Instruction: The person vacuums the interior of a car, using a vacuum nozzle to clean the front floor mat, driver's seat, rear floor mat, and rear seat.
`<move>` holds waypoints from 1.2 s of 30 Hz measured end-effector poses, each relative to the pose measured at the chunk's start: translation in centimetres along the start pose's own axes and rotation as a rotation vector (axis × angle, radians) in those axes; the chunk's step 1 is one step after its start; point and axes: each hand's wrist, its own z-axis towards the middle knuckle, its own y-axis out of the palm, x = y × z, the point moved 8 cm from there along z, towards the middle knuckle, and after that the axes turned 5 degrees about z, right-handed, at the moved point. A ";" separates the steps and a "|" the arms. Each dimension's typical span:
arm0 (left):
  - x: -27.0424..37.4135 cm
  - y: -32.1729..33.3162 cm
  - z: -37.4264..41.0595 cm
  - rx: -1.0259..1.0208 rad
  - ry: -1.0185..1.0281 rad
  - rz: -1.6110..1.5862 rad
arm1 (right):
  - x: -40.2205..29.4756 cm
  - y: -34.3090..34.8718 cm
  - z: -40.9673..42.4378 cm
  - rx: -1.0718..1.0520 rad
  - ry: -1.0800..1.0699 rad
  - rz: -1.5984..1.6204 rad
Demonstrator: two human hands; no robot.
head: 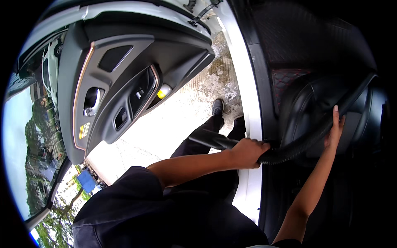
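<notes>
My left hand [248, 152] is wrapped around a black ribbed hose [288, 153], close to its stiff end piece. That black nozzle [214, 139] points left, above my legs and outside the car. From my left hand the hose curves up to the right, across a black leather car seat [297, 105]. My right hand [335, 130] holds the hose farther along, with its thumb and fingers extended against it; the far side of this grip is hidden. The hose runs on toward the dark upper right, where its far end cannot be made out.
An open car door [124, 77] stands at left, with a yellow-and-white object [164, 91] in its pocket. The white door sill [248, 93] runs beside me. A quilted mat with red stitching [288, 82] lies inside. My shoe [218, 107] is on concrete ground [211, 80].
</notes>
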 end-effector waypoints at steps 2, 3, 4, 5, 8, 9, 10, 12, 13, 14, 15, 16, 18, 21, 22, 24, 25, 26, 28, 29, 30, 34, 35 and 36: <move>-0.7 1.4 -4.8 -0.120 -0.076 -0.056 | -0.3 3.7 -1.8 -0.238 0.121 0.204; -0.8 1.2 -6.4 -0.112 -0.073 -0.075 | -0.9 3.2 -1.6 -0.284 0.159 0.328; -1.4 1.1 -8.5 -0.107 -0.088 -0.090 | -0.7 3.4 -1.5 -0.280 0.214 0.415; -1.9 1.0 -10.4 -0.103 -0.097 -0.105 | -0.3 3.3 -1.9 -0.271 0.220 0.457; -4.7 1.1 -16.2 -0.008 -0.198 -0.090 | 0.5 6.2 -8.1 -0.401 0.142 0.611; -5.7 1.3 -18.5 0.060 -0.210 -0.070 | 0.0 7.0 -12.0 -0.452 0.081 0.663; -7.1 0.8 -21.5 0.147 -0.261 -0.073 | 1.4 7.3 -15.4 -0.407 0.105 0.685; -9.4 -0.7 -27.2 0.328 -0.272 -0.095 | 2.6 7.4 -23.0 -0.442 0.099 0.744; -10.3 -1.3 -30.4 0.415 -0.260 -0.114 | 3.7 7.6 -26.9 -0.431 0.133 0.750; -10.4 -1.9 -33.3 0.393 -0.247 -0.066 | 4.9 7.6 -30.6 -0.441 0.152 0.730; -10.6 -2.4 -36.2 0.371 -0.223 -0.021 | 6.0 7.3 -34.1 -0.447 0.167 0.688; -10.6 -2.4 -39.1 0.348 -0.209 0.034 | 7.1 7.1 -37.1 -0.444 0.198 0.627; -10.5 -1.7 -43.8 0.313 -0.158 0.129 | 9.1 5.5 -40.3 -0.393 0.199 0.373; -9.4 -3.1 -47.8 0.383 -0.251 0.098 | 11.2 1.0 -39.3 -0.088 -0.086 -0.181; -8.4 -3.5 -48.2 0.380 -0.261 0.117 | 7.9 1.8 -40.3 -0.066 -0.485 -0.587; -6.7 -4.6 -47.9 0.389 -0.289 0.154 | 2.5 7.1 -44.9 -0.211 -0.872 -0.910; -5.2 -6.0 -47.2 0.362 -0.238 0.159 | 1.3 9.6 -46.6 -0.447 -0.821 -0.827; -4.1 -7.2 -46.6 0.408 -0.189 0.169 | 0.6 11.9 -48.6 -0.673 -0.775 -0.803; -2.9 -9.3 -45.7 0.467 -0.141 0.189 | -3.1 18.1 -56.7 -1.122 -1.011 -0.881; -2.6 -10.2 -45.0 0.485 -0.132 0.191 | -4.7 20.3 -60.5 -1.165 -1.194 -1.077; -1.4 -11.4 -44.4 0.513 -0.068 0.249 | -5.1 22.1 -62.5 -1.282 -1.215 -1.183; 2.5 -15.2 -42.6 0.677 0.104 0.471 | -3.8 28.0 -66.9 -1.759 -0.653 -1.328; 2.4 -16.2 -42.8 0.662 0.080 0.452 | -4.1 29.0 -67.1 -1.855 -0.466 -1.254; 2.2 -16.5 -43.1 0.735 0.148 0.446 | -4.1 29.3 -67.2 -1.891 -0.475 -1.161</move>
